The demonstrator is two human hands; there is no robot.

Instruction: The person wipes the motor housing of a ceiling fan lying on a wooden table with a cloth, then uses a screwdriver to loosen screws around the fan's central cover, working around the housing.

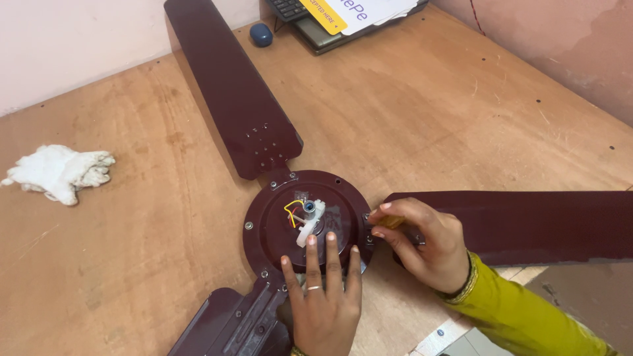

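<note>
A crumpled white cloth (60,172) lies far left on the wooden table (461,112), well apart from the maroon ceiling fan (304,221) lying at the table's middle with its three blades spread. My left hand (323,290) rests flat on the fan's round motor housing, fingers (311,254) stretched out and holding nothing. My right hand (422,240) pinches a small yellowish piece (390,221) at the housing's rim, where the right blade (527,224) joins.
</note>
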